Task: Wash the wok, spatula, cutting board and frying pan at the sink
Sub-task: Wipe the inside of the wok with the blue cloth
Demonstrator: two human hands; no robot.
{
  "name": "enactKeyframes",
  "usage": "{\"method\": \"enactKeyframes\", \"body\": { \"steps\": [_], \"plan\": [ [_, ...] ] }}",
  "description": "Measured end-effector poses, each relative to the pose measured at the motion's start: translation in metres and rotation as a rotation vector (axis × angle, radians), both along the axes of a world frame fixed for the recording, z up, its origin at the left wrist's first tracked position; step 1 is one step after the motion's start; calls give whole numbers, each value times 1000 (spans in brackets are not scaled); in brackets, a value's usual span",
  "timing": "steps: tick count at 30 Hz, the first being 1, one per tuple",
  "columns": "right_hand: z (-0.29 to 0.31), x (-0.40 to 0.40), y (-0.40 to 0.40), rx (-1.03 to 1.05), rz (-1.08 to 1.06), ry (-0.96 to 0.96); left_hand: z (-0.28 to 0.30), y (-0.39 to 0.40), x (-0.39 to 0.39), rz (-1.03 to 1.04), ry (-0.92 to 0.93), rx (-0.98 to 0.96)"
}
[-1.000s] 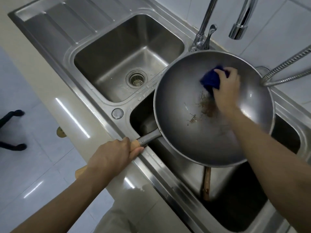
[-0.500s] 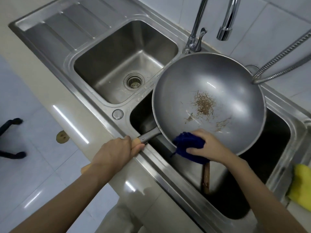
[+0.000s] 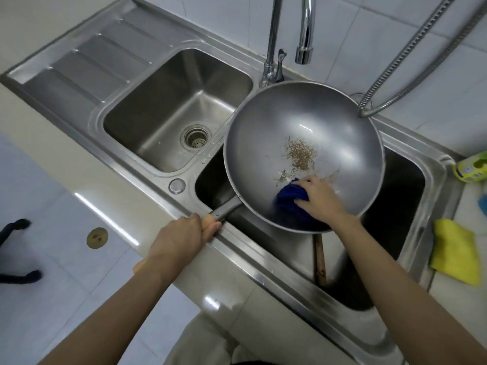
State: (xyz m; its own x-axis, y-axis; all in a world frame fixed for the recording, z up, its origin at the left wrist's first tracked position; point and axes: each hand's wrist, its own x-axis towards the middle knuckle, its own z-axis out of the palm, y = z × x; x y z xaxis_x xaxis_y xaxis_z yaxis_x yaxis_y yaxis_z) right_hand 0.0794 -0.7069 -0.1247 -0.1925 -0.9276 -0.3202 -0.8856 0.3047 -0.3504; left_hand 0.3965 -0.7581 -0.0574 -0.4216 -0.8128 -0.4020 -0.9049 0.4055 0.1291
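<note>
L hand [image 3: 181, 239] is wrapped tight round the end of the wok handle [image 3: 224, 213], fingers curled over it, thumb tip showing at the front edge of the sink [image 3: 263, 267]. R hand [image 3: 320, 198] is down inside the wok [image 3: 303, 156], fingers bent over a dark blue cloth [image 3: 290, 206] and pressing it onto the near inner wall, close to the rim.

The wok hangs tilted over the basin under the R hand, mouth facing up toward the person, handle running down-left to the L hand. Just beyond the R fingertips there's a patch of brown burnt residue [image 3: 300, 154] w/ a few streaks trailing toward the cloth. Rest of the wok's inside is bare grey metal w/ a glare spot.

Below the R wrist, in the dark basin, a wooden handle [image 3: 320, 259] stands up against the front wall; can't tell what it belongs to. Beyond the L hand sits the second basin w/ a round drain strainer [image 3: 196, 137], a ribbed draining area farther out to that side.

Past the wok's far rim: tap [image 3: 272, 48] w/ a curved spout, and a metal spray hose [image 3: 421, 46] coming in from the R side. Out past the R forearm on the counter, a yellow cloth [image 3: 454, 254] and, farther back, a yellow-green bottle [image 3: 471, 168] lying at the frame edge.
</note>
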Motion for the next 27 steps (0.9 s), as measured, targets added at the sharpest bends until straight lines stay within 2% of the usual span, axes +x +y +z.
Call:
{"method": "enactKeyframes", "body": {
  "steps": [3, 5, 8, 11, 15, 21, 23, 27],
  "plan": [
    [12, 28, 23, -11, 33, -200, -1, 1, 1, -11, 5, -28],
    [21, 37, 40, -53, 15, -247, -1, 0, 1, -10, 3, -13],
    [36, 40, 66, -134, 2, -213, 1, 0, 0, -18, 11, 2],
    [48, 39, 99, -193, 3, -59, 3, 0, 1, -11, 22, 47],
    [62, 24, 167, -297, -256, 37, 7, -1, 0, -41, 31, 80],
    [58, 2, 279, -415, -696, 170, 2, -7, 2, -334, -119, -1],
    [52, 3, 299, -407, -759, 149, 5, -6, 1, -393, -146, -21],
    [48, 9, 303, -354, -782, 174, 10, -1, -1, -377, -119, -27]
  ]
}}
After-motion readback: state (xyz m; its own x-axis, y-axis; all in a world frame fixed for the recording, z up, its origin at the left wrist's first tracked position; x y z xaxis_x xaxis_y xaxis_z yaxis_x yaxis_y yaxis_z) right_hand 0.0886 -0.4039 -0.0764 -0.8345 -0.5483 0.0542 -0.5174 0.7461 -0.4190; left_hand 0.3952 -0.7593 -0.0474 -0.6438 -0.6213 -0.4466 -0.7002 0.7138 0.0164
